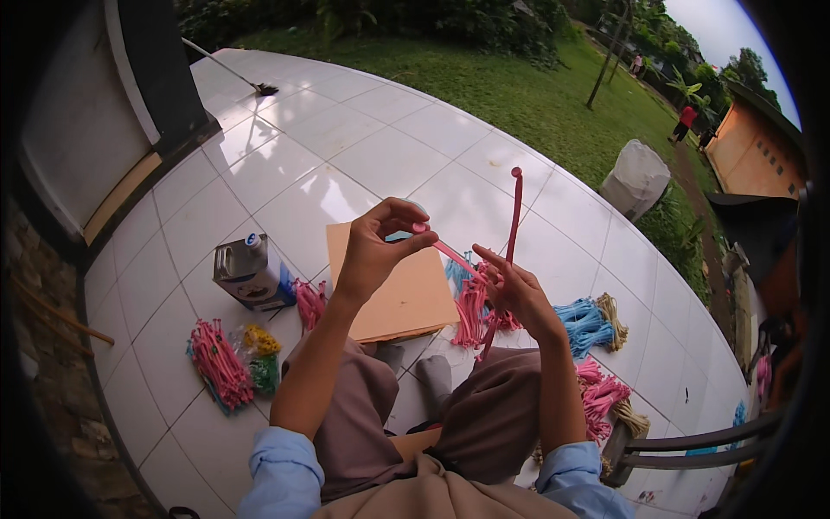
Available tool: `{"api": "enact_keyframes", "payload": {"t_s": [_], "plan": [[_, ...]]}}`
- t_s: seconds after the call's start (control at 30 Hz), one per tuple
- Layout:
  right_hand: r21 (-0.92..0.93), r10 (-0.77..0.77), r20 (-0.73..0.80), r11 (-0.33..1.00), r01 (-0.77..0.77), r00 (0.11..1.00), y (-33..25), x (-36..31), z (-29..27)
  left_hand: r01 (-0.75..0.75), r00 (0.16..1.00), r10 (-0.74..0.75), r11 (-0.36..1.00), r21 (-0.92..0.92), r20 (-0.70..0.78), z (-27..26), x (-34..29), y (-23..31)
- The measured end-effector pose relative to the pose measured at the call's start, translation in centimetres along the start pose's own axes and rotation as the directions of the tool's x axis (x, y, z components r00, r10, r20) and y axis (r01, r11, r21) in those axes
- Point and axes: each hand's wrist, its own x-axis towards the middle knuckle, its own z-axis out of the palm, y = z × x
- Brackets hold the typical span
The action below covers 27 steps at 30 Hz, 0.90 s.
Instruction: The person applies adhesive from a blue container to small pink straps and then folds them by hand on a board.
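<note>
My left hand (373, 251) pinches the round-headed end of a pink strip (454, 256) between thumb and fingertips. That strip slants down to my right hand (520, 298), whose index finger points out while the other fingers curl. A darker pink strip (517, 212) with a rounded knob on top stands up from my right hand, and its lower part hangs below the palm. Under my hands lies a tan board (393, 290). Just beyond my right knee rests a bundle of pink strips (471, 311) with light blue ones behind it.
At left stand a blue and metal can (253, 272), a pink bundle (221, 363) and small yellow and green bags (262, 342). Blue (581, 326) and pink bundles (601, 398) lie at right near a dark chair (692, 454). A white sack (635, 180) stands by the grass.
</note>
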Motion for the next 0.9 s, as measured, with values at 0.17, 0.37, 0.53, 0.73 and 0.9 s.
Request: {"api": "enact_keyframes", "payload": {"t_s": [0.17, 0.37, 0.53, 0.73, 0.9], "plan": [[-0.087, 0.035, 0.049, 0.996, -0.03, 0.998, -0.1, -0.5, 0.7, 0.15, 0.987, -0.15, 0.989, -0.001, 0.057, -0.4, 0.2, 0.4], [-0.072, -0.158, -0.102, 0.986, 0.152, 0.982, -0.3, -0.2, 1.0, 0.223, 0.975, -0.221, 0.964, -0.144, 0.032, -1.2, 0.2, 0.3], [-0.304, -0.283, -0.122, 0.923, 0.235, 0.951, 0.4, -0.6, 0.6, 0.133, 0.979, -0.17, 0.95, 0.282, 0.114, -1.3, 0.4, -0.4], [-0.525, -0.312, -0.223, 0.837, 0.156, 0.924, 0.5, -0.4, 1.5, -0.403, 0.914, 0.209, 0.366, 0.839, 0.347, 1.0, -0.8, 0.5], [-0.354, -0.274, -0.193, 0.915, 0.194, 0.942, 1.2, 0.1, 1.6, -0.678, 0.723, 0.081, 0.276, 0.681, 0.686, 4.2, -1.5, -2.2]]}}
